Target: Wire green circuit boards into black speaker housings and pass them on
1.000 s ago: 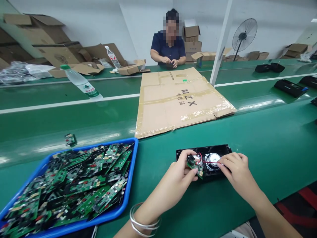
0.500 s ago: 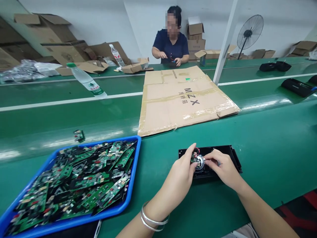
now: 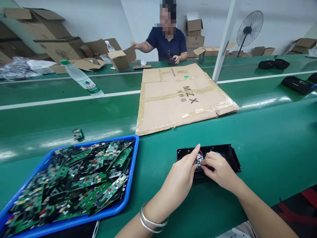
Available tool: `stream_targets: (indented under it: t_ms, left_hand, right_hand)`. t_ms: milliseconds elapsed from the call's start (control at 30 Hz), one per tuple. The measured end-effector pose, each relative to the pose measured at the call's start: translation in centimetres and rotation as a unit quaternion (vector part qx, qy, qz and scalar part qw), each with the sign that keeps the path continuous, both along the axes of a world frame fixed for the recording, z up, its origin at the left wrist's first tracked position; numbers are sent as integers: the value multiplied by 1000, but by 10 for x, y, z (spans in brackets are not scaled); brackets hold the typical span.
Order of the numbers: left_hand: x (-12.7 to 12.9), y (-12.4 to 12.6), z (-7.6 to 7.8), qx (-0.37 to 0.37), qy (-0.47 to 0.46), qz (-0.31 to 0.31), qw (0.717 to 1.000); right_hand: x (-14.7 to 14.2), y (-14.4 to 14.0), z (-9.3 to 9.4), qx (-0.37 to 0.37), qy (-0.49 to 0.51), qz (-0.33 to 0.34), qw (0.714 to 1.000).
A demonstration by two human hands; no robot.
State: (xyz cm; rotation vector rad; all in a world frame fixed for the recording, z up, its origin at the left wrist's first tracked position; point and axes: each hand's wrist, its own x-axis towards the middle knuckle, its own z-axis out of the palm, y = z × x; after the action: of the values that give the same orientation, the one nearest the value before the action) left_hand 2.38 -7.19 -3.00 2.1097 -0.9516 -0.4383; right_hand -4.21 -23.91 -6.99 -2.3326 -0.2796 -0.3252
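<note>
A shallow black speaker housing [image 3: 226,152] lies on the green bench in front of me. Inside it, a round silver speaker [image 3: 200,156] shows partly between my hands, with a red wire [image 3: 201,152] looping above it. My left hand [image 3: 180,172] is closed on a small circuit board [image 3: 197,161] over the speaker, its index finger pointing up. Touching the board's right side, my right hand [image 3: 218,167] pinches a small pale wire connector, mostly hidden by the fingertips. Behind the right hand, another round silver part is partly covered.
A blue tray [image 3: 133,165] heaped with circuit boards stands at left. One loose board [image 3: 78,134] lies behind it. A flattened carton [image 3: 165,110] and a water bottle [image 3: 83,79] are farther back. Across the bench sits a co-worker [image 3: 168,43]; black speakers [image 3: 297,85] lie at right.
My right fingertips have moved slightly left, against the circuit board. The co-worker has reached one arm out to a small carton, which is now tilted up.
</note>
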Motion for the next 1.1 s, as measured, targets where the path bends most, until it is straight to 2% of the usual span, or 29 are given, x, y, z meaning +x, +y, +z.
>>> stream_targets:
  t_ms: [267, 567, 667, 900, 1100]
  left_hand:
    - [-1, -1, 0, 0, -7, -7, 1000]
    - [-7, -7, -5, -16, -13, 11, 1000]
    - [-5, -5, -3, -48, 7, 10, 999]
    - [-2, -1, 7, -100, 83, -34, 991]
    - [-8, -2, 10, -81, 58, -31, 995]
  right_hand:
    - [0, 1, -1, 8, 2, 1, 1000]
    - [-1, 0, -2, -35, -11, 0, 999]
    - [-2, -1, -2, -7, 0, -1, 1000]
    - [-2, 1, 2, 62, 98, -63, 991]
    - [-3, 1, -2, 28, 79, -42, 996]
